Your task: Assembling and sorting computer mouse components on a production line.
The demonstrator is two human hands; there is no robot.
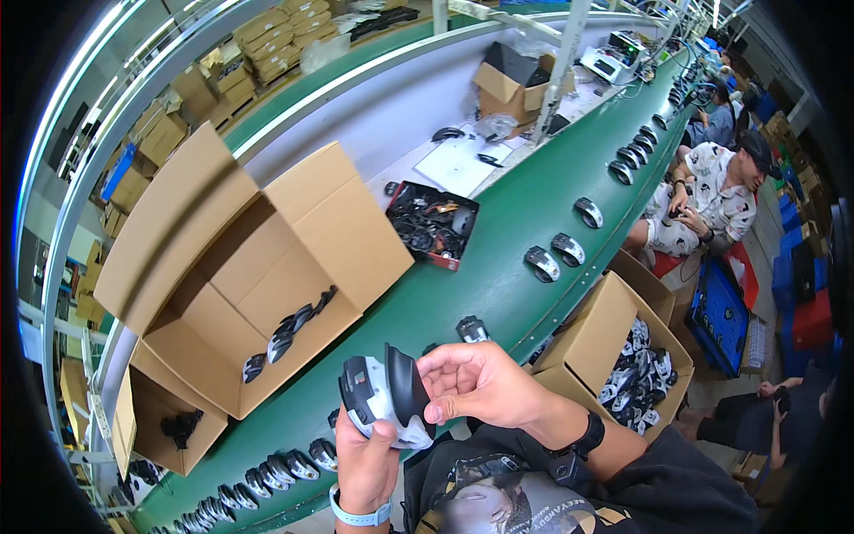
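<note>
In front of my chest I hold a black and silver-white computer mouse (377,392), tipped up on its side. My left hand (366,467) is closed round its lower end, the thumb pressed on the light side. My right hand (485,378) has its fingers curled at the black curved shell (408,383) on the mouse's right side. The thumb tip rests low on that shell's edge; the fingers' exact contact is partly hidden. Just beyond my hands, another mouse (473,328) lies on the green conveyor belt (498,294).
Several mice (258,481) line the belt at lower left, more at upper right. A large open carton (222,294) holding dark parts stands left, beside a red-edged box (454,258) of small parts. Right is a carton (569,343) full of mouse shells. A seated co-worker (712,196) handles something.
</note>
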